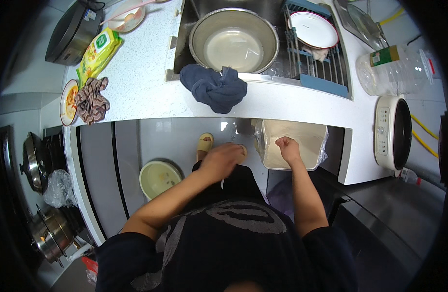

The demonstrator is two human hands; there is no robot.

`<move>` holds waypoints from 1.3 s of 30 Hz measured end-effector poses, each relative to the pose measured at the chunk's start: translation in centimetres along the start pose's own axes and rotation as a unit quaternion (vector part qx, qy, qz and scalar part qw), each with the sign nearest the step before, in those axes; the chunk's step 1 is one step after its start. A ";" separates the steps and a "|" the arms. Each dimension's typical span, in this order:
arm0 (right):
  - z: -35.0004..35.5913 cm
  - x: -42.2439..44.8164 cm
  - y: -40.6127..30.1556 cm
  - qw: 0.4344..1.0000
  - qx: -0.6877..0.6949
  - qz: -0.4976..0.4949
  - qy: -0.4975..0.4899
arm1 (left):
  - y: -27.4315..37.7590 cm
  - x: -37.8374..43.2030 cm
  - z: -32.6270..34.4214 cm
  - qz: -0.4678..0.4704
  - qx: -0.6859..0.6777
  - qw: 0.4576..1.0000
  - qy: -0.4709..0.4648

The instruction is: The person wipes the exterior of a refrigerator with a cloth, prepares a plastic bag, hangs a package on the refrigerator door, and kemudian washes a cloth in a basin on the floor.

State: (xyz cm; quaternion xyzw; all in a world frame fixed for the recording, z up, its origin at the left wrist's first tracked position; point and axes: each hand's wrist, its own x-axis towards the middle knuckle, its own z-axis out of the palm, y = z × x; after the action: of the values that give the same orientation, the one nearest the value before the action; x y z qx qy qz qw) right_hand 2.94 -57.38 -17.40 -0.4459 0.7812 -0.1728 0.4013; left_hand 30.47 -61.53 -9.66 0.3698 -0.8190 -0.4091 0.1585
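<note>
My right hand (288, 148) is held above a cream bin (313, 146) lined with a clear plastic bag. Its fingers are curled together, and nothing shows in them. In front of my lap is my left hand (221, 159), slightly blurred, with its fingertips turned down out of sight. Nothing is visible in it. On the counter's front edge lies a bunched dark blue cloth (214, 87). Behind that, a large steel basin (198, 40) holding cloudy water stands in the sink (184, 49).
A blue dish rack (324, 87) holds a white plate (313, 29). At left on the counter (147, 73) are a wipes pack (98, 53), a patterned cloth (93, 102) and a plate of food (69, 104). A pale green bucket (145, 171) stands on the floor.
</note>
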 end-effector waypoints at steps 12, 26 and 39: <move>-3.5 -3.2 -12.5 0.956 -0.118 -0.140 0.231 | 1.1 -1.4 -9.8 -0.371 -0.450 0.783 0.218; -0.6 -0.1 -27.0 0.937 -0.193 -0.289 0.037 | -2.9 5.2 -15.4 -0.016 0.005 0.999 0.052; 15.0 10.3 -49.8 0.872 -0.156 -0.464 -0.016 | -13.0 -2.7 -32.7 -0.258 -0.551 0.733 0.303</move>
State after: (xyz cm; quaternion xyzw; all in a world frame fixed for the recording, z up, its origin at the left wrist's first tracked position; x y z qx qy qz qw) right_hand 39.53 -91.75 -0.26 -0.8162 0.4951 -0.2081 0.2131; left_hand 56.88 -82.67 0.36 0.5194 -0.2317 -0.6800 0.4628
